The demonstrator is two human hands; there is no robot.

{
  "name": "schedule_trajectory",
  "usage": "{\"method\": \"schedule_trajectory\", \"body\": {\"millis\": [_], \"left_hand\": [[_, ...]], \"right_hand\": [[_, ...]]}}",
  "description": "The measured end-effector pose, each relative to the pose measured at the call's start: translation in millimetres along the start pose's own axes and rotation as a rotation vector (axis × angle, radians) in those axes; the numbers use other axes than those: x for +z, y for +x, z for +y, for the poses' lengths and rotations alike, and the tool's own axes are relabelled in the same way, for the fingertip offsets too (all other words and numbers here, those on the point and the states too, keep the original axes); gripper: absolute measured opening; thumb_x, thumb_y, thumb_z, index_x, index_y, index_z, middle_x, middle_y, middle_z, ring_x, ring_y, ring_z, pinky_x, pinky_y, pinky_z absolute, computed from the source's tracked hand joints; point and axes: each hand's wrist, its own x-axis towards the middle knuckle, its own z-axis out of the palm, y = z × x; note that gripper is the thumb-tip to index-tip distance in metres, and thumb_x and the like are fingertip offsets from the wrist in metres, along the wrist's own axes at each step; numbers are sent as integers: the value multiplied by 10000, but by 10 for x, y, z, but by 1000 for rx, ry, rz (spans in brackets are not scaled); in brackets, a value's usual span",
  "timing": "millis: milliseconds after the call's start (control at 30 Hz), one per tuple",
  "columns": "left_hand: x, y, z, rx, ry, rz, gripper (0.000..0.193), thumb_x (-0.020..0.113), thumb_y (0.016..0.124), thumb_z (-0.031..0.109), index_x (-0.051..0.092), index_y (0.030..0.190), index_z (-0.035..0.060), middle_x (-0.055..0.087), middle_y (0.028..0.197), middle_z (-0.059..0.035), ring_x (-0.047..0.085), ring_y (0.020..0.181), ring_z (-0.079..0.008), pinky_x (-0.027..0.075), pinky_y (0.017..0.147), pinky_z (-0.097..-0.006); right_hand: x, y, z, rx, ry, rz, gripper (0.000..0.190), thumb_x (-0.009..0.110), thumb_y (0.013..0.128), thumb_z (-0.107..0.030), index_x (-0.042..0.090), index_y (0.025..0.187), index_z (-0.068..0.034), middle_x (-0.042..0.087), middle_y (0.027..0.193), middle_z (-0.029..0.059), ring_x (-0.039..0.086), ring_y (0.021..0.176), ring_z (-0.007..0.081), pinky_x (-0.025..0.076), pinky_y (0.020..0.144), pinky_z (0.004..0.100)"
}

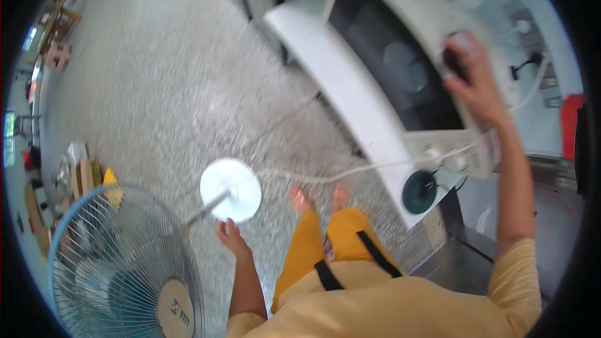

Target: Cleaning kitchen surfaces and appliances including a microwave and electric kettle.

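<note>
My right hand (479, 80) is over the top of a white microwave oven (375, 47), its fingers around a small dark object (454, 58). Blur hides what that object is. My left hand (233, 241) hangs low with its fingers a little apart and nothing in it. Beside it, to the left, stands a pedestal fan (127, 258) with a wire guard, a metal pole (206, 209) and a round white base (230, 183). A pale cord (319, 178) runs from near the base, across the microwave's knob panel (441, 152), towards my right forearm.
The microwave stands on a white tabletop (328, 89), with a dark green round object (420, 192) at its near corner. Wall sockets (549, 82) and a cable are at the right. Boxes (84, 176) and clutter line the left. My bare feet (300, 199) are on a speckled floor (155, 80).
</note>
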Motion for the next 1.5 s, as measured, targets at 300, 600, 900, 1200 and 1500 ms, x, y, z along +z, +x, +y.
{"method": "schedule_trajectory", "body": {"millis": [300, 600, 900, 1200, 1500], "left_hand": [[2226, -785, 1749, 374, -170, -734, 391, 652, 838, 143, 517, 1175, 0, 567, 1125, -93, 558, 967, -167, 459, 841, -284], [3803, -1490, 4129, 949, -246, -948, 526, 700, 788, 123, 456, 1239, 0, 507, 1214, -116, 497, 1124, -204, 428, 930, -325], [4930, -1783, 5587, 1168, -64, -986, 1293, 877, 483, 440, 119, 1395, -75, 283, 1396, -254, 285, 1313, -362, 265, 1077, -410], [5251, -1822, 5572, 1098, -281, -1297, 1103, 902, 455, 301, 230, 1291, 45, 425, 1218, -174, 449, 1144, -276, 396, 955, -389], [5237, -1866, 5576, 1039, -461, -1366, 973, 864, 526, 182, 232, 1257, 68, 428, 1184, -130, 456, 1112, -225, 415, 932, -353]], "right_hand": [[-154, 153, -478, 143, 46, -33, 562, 671, 742, -339, 500, 1265, -227, 330, 1378, 169, 312, 1266, 364, 249, 1050, 469], [-257, 120, -613, 166, -40, 11, 418, 658, 768, -279, 565, 1173, -234, 410, 1320, 106, 372, 1193, 362, 322, 950, 515], [-1009, 297, -439, 216, 644, 123, 320, 686, 762, -212, 643, 1075, -163, 563, 1104, 146, 521, 1055, 314, 402, 937, 369], [-1871, 2065, -206, -65, -51, 593, 395, 682, 757, -196, 602, 1143, -193, 471, 1227, 147, 474, 1113, 326, 402, 892, 436], [-1908, 3048, -24, 270, -190, 129, 296, 546, 835, -378, 639, 1095, -270, 531, 1196, 111, 569, 1027, 307, 472, 829, 409]]}}
